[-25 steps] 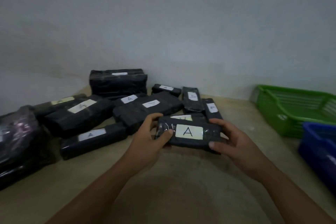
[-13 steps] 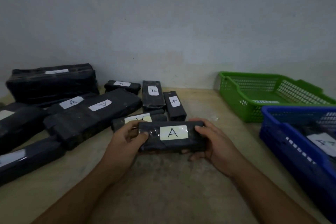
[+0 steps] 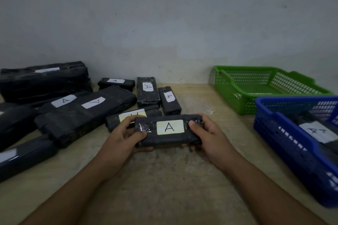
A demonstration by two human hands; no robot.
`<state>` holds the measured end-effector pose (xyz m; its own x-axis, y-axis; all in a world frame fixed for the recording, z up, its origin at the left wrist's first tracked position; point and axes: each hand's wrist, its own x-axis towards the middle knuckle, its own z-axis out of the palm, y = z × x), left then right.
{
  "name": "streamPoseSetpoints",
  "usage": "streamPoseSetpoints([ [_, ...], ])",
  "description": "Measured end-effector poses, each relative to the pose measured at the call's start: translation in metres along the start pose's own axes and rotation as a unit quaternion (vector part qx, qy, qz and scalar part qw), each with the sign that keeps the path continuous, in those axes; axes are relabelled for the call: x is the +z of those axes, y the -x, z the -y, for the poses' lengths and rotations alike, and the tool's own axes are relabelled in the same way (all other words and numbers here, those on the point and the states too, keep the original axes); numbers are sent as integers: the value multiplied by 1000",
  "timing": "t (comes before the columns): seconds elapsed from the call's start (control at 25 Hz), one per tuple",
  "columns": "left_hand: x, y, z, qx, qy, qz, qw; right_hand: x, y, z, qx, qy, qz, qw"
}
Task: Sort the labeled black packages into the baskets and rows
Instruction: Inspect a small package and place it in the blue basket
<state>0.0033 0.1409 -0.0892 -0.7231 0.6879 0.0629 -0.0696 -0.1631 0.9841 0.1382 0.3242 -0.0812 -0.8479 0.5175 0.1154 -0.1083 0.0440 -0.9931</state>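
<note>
A black wrapped package with a white label reading A (image 3: 169,129) is held just above the table, level, at the centre. My left hand (image 3: 121,138) grips its left end and my right hand (image 3: 208,135) grips its right end, thumbs on top. Behind it lies another labelled package (image 3: 128,118), partly hidden by my left hand. Several more black packages marked A lie at the back and left, among them a long one (image 3: 86,113) and two short ones (image 3: 147,91) (image 3: 169,100). A blue basket (image 3: 285,144) at the right holds a labelled package (image 3: 319,131).
A green basket (image 3: 237,93) stands at the back right against the wall, beyond the blue one. A big black bundle (image 3: 43,80) sits at the back left. Bare wooden table (image 3: 173,179) lies in front of my hands.
The view has swung right, so the pile shifted left and both baskets came into sight. Both hands have kept their hold on the package and drawn it slightly nearer.
</note>
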Motion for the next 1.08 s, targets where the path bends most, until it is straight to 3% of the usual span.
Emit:
streamPoseSetpoints([
  [0.24, -2, -1, 1, 42, -17, -37, 998, -1, -4, 1, 59, -52, 51, 996],
  [0.48, -4, 1, 6, 22, 60, 43, 997, -3, -5, -4, 28, -61, 3, 998],
  [0.6, -6, 0, 6, 49, 43, 26, 997, -3, -5, -1, 51, -104, 32, 993],
  [0.88, -6, -4, 6, 6, 47, -17, 999, -17, -6, -13, -7, -80, 120, 990],
  [1.08, -10, -5, 3, -13, 106, 2, 994, -11, -1, -6, -30, -22, 80, 996],
])
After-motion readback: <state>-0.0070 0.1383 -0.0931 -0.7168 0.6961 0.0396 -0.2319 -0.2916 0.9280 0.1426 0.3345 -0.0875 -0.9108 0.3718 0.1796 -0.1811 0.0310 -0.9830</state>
